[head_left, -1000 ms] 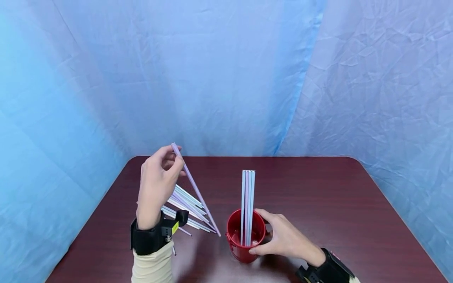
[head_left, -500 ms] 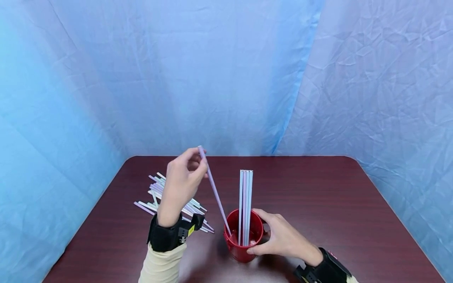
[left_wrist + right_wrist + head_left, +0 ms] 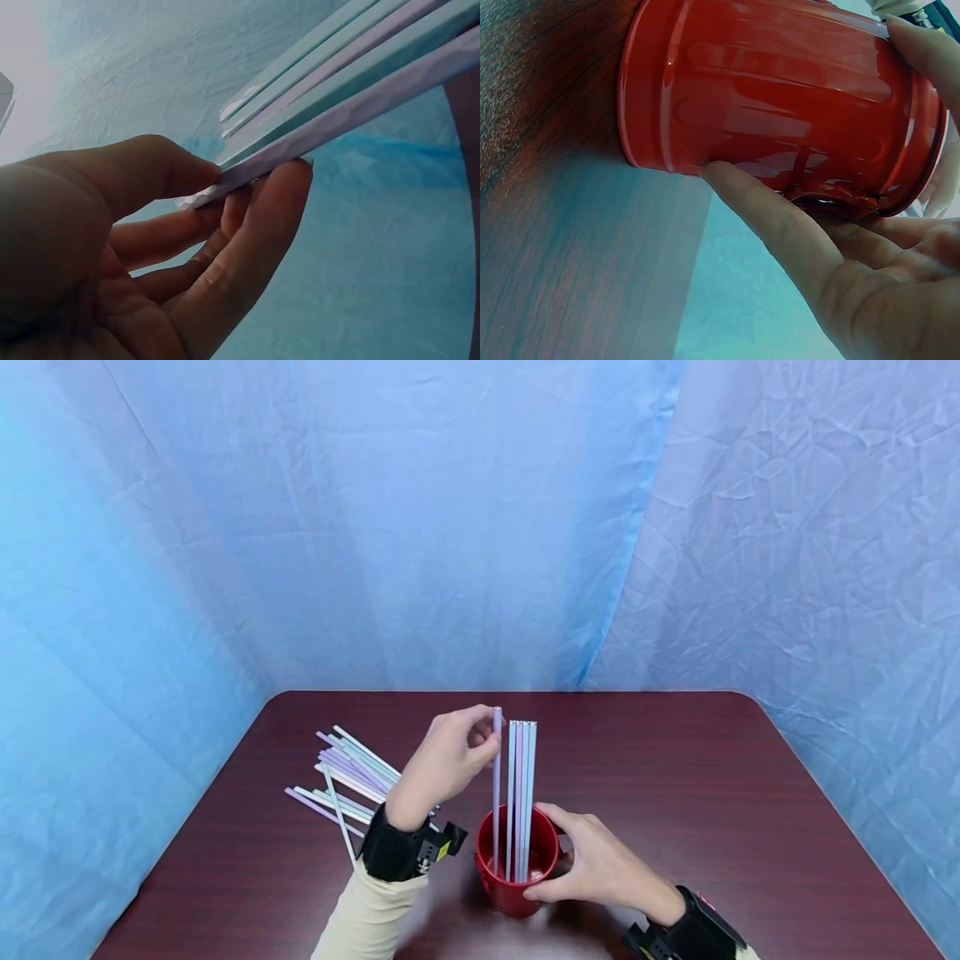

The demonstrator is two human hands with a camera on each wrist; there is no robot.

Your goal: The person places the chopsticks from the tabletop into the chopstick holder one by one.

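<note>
left hand (image 3: pixel 448 762): lilac straw (image 3: pixel 497 785) pinched near top, axis upright, lower end inside cup (image 3: pixel 517 875)
right hand (image 3: pixel 592 864): wrapped round cup on table (image 3: pixel 675 777)
spare straws (image 3: pixel 348 781): left of cup

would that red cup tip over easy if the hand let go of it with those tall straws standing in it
Probably somewhat tippy: the straws stand far above the red cup, so a knock up high could lever it. They look thin and light, though, so the cup likely stays put alone. Its glossy side may slip; the right hand wraps round it while the left hand pinches another straw.
</note>
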